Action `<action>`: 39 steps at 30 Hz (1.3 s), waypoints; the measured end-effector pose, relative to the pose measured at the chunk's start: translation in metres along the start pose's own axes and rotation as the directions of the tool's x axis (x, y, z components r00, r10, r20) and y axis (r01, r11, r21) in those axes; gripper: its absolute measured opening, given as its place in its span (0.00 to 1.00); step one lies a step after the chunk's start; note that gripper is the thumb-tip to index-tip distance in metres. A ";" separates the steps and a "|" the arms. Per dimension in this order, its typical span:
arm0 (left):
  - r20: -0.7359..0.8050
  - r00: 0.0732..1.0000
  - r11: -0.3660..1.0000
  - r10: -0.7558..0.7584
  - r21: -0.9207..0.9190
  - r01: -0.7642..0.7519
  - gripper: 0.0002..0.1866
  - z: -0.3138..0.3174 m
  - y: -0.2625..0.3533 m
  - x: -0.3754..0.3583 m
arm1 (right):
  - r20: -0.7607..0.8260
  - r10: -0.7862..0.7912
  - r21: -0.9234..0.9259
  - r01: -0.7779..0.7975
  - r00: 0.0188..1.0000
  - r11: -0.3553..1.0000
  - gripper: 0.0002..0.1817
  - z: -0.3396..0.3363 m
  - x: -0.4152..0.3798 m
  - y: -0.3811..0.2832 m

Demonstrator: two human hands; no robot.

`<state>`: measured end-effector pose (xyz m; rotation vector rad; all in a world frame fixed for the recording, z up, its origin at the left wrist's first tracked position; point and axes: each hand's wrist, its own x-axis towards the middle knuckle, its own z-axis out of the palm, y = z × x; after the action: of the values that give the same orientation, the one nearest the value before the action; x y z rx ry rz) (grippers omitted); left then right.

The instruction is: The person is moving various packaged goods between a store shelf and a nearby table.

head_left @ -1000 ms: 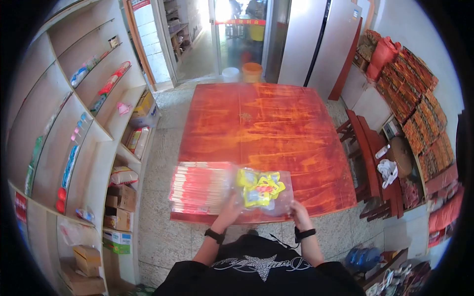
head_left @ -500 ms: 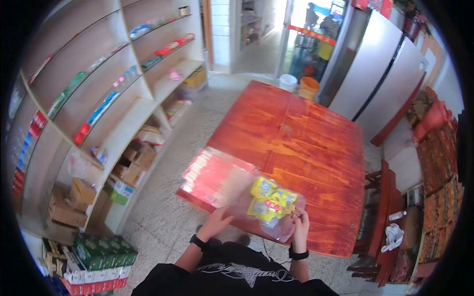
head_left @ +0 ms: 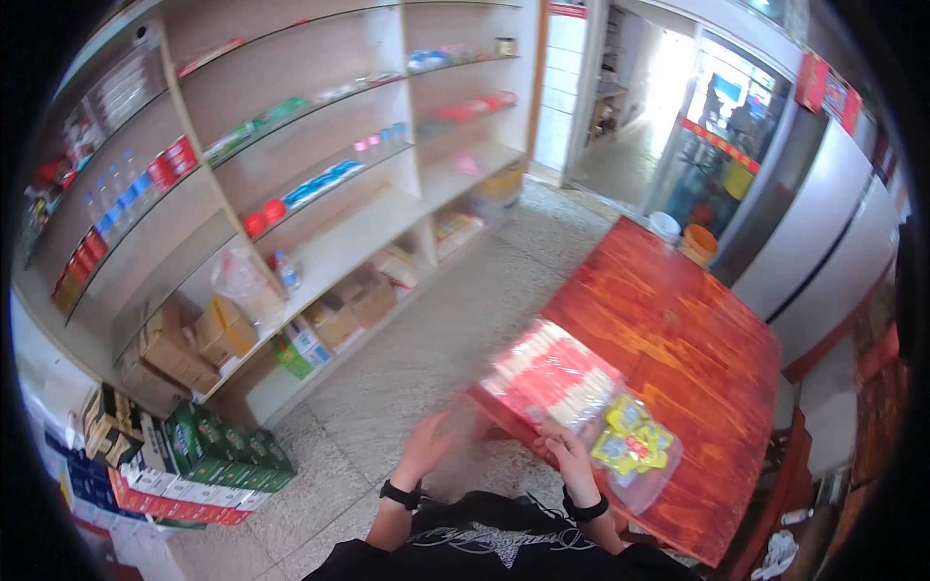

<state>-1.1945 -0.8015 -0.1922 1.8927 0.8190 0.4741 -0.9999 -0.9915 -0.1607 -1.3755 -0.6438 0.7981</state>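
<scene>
My left hand (head_left: pixel 426 447) is in the air left of the table's near corner. Its fingers are spread and it holds nothing. My right hand (head_left: pixel 570 465) is over the table's near edge with its fingers curled together; whether anything small is in them is hidden. Just beyond its fingertips lies a clear-wrapped pack of red and white items (head_left: pixel 554 376). To the right of that hand, a clear plastic bag with several yellow packets (head_left: pixel 635 441) lies flat on the reddish-brown wooden table (head_left: pixel 678 329).
Shelving (head_left: pixel 349 218) lines the left wall, with bottles, cans and cartons. Stacked green drink cases (head_left: pixel 228 445) stand at lower left. An orange bucket (head_left: pixel 697 244) and a white bucket (head_left: pixel 664 227) are beyond the table, near a glass door (head_left: pixel 717 126). A fridge (head_left: pixel 823 213) stands right.
The view has swung left, so the table sits further right. My right hand has left the bag of yellow packets and is now beside the red and white pack. My left hand is off the table.
</scene>
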 end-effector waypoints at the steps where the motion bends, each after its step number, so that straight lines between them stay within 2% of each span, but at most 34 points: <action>1: -0.042 0.999 0.999 -0.026 0.023 0.027 0.25 -0.020 -0.012 -0.006 | 0.049 0.047 -0.011 -0.047 0.998 0.999 0.11 0.021 0.005 0.002; 3: -0.111 0.992 0.998 -0.068 0.012 0.070 0.25 -0.060 -0.027 -0.015 | 0.148 0.110 0.005 -0.112 0.983 0.994 0.12 0.067 0.014 0.003; 6: -0.258 0.962 0.995 -0.090 0.012 0.096 0.24 -0.119 -0.035 -0.032 | 0.272 0.087 -0.071 -0.071 0.958 0.995 0.12 0.129 0.033 0.011; 11: -0.506 0.846 0.975 -0.169 0.041 0.220 0.23 -0.204 -0.062 -0.090 | 0.432 0.131 -0.076 -0.109 0.892 0.991 0.10 0.224 0.073 0.016; 12: -0.533 0.813 0.968 -0.235 -0.055 0.243 0.23 -0.218 -0.063 -0.105 | 0.463 0.139 -0.077 -0.116 0.876 0.990 0.10 0.242 0.080 0.015; 13: -0.553 0.779 0.955 -0.296 -0.148 0.257 0.23 -0.231 -0.066 -0.118 | 0.510 0.075 -0.088 -0.034 0.857 0.995 0.10 0.260 0.088 0.016; 14: -0.575 0.759 0.951 -0.306 -0.150 0.270 0.23 -0.241 -0.071 -0.130 | 0.556 0.009 -0.091 0.051 0.831 0.995 0.10 0.277 0.094 0.017; 16: -0.668 0.628 0.912 -0.399 -0.221 0.344 0.22 -0.252 -0.085 -0.154 | 0.611 0.037 -0.062 0.000 0.791 0.998 0.11 0.311 0.095 0.015; 17: -0.685 0.603 0.906 -0.410 -0.230 0.356 0.22 -0.256 -0.094 -0.164 | 0.635 0.045 -0.074 0.002 0.771 0.997 0.11 0.328 0.095 0.014; 19: -0.739 0.520 0.901 -0.429 -0.314 0.298 0.22 -0.256 -0.109 -0.183 | 0.681 0.070 -0.097 -0.006 0.729 0.995 0.10 0.356 0.093 0.017; 22: -0.764 0.459 0.890 -0.453 -0.365 0.271 0.22 -0.252 -0.115 -0.199 | 0.757 0.052 -0.122 0.063 0.651 0.991 0.10 0.389 0.095 0.022; 24: -0.746 0.436 0.862 -0.503 -0.399 0.312 0.22 -0.254 -0.115 -0.202 | 0.814 0.096 -0.145 0.041 0.573 0.989 0.10 0.406 0.099 0.020; 30: -0.703 0.416 0.816 -0.577 -0.476 0.327 0.21 -0.269 -0.129 -0.182 | 0.837 0.114 -0.129 -0.010 0.534 0.992 0.11 0.433 0.128 0.038; 33: -0.723 0.422 0.835 -0.546 -0.434 0.337 0.21 -0.285 -0.132 -0.160 | 0.855 0.132 -0.145 -0.013 0.501 0.989 0.11 0.445 0.155 0.035; 37: -0.710 0.457 0.843 -0.536 -0.424 0.330 0.21 -0.310 -0.147 -0.104 | 0.833 0.142 -0.175 0.011 0.535 0.985 0.10 0.457 0.210 0.032; 39: -0.703 0.468 0.844 -0.535 -0.427 0.324 0.21 -0.322 -0.152 -0.063 | 0.816 0.099 -0.107 -0.020 0.569 0.994 0.11 0.461 0.244 0.023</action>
<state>-1.4936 -0.5990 -0.1844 1.0869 1.7178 1.0880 -1.2259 -0.5211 -0.1497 -1.0355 -1.3818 1.5165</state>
